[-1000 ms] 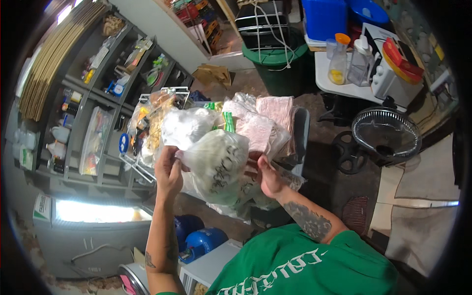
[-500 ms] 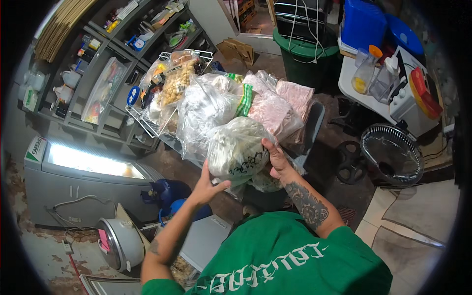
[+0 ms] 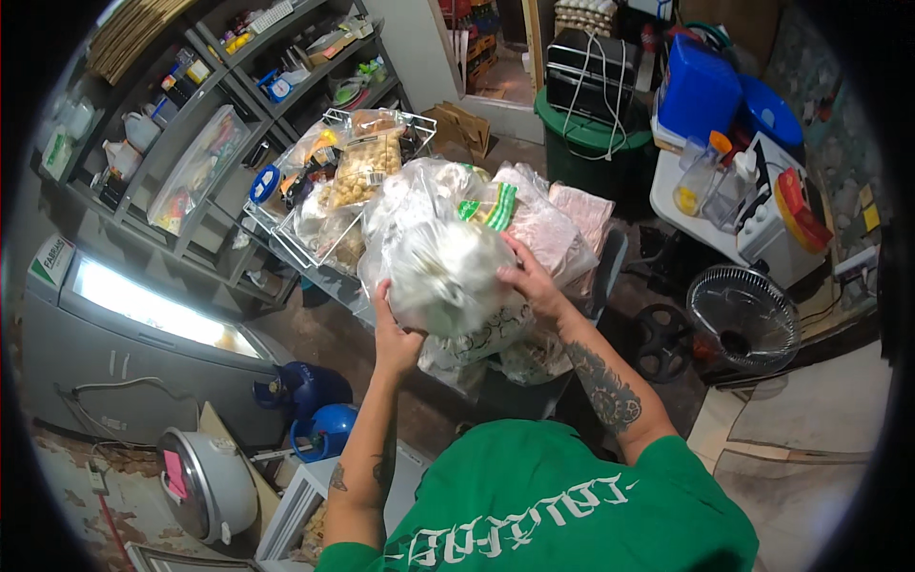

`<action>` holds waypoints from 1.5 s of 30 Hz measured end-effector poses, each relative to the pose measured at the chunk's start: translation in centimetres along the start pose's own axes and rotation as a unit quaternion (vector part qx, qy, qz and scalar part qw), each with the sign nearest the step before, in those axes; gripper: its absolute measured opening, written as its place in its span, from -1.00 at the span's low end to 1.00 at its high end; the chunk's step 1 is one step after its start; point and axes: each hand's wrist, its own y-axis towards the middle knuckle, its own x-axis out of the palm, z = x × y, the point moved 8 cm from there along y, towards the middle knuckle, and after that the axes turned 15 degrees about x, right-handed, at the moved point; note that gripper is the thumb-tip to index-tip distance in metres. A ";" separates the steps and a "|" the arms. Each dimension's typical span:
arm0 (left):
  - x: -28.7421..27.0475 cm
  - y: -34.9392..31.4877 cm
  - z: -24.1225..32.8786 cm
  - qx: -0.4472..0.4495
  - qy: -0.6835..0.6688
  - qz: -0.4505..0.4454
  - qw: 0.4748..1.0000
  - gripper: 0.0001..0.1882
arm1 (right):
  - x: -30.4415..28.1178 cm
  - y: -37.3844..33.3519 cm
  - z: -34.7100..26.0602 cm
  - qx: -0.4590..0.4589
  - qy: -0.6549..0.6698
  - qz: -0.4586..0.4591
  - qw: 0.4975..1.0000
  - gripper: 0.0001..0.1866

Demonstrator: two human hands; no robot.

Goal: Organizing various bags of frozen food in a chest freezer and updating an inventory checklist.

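Observation:
Between my two hands is a filled clear plastic bag [image 3: 448, 272], whitish with a greenish patch and blurred by motion. My left hand [image 3: 394, 329] grips its left side, thumb toward the front. On the other side my right hand [image 3: 534, 281] presses with curled fingers. Just below sits a bag with black handwriting [image 3: 486, 334], partly covered by the held one. Pink flat packs in plastic [image 3: 543, 214] lie to the right, beside a green-and-white label [image 3: 488, 205]. Behind to the left, a white wire basket [image 3: 324, 257] contains a bag of tan round pieces [image 3: 367, 170].
Grey shelving [image 3: 233, 67] stands far left, above a lit chest freezer [image 3: 124, 353]. Blue gas cylinders [image 3: 315, 386] and a rice cooker [image 3: 205, 481] are near left. On the right are a green bin [image 3: 596, 143], a white table [image 3: 667, 191] and a fan [image 3: 743, 315].
My hands have shifted slightly up and left. The handwriting faced up between them before; now it shows lower, beneath the whitish bag. Whether the bag turned or was swapped is unclear.

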 end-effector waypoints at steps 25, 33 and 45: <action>-6.7 -6.2 -16.9 -0.229 0.172 0.116 0.951 0.06 | 5.6 -3.7 -2.6 -0.151 -0.389 0.181 0.890 -0.51; -8.8 -10.6 -20.3 -0.224 -0.119 0.225 0.941 -0.12 | 10.1 0.7 -3.5 -0.187 -0.607 0.132 0.761 -0.24; -4.0 -14.6 -19.7 -0.408 -0.304 0.255 0.822 -0.27 | 11.5 4.3 -4.4 -0.165 -0.633 0.076 0.753 -0.43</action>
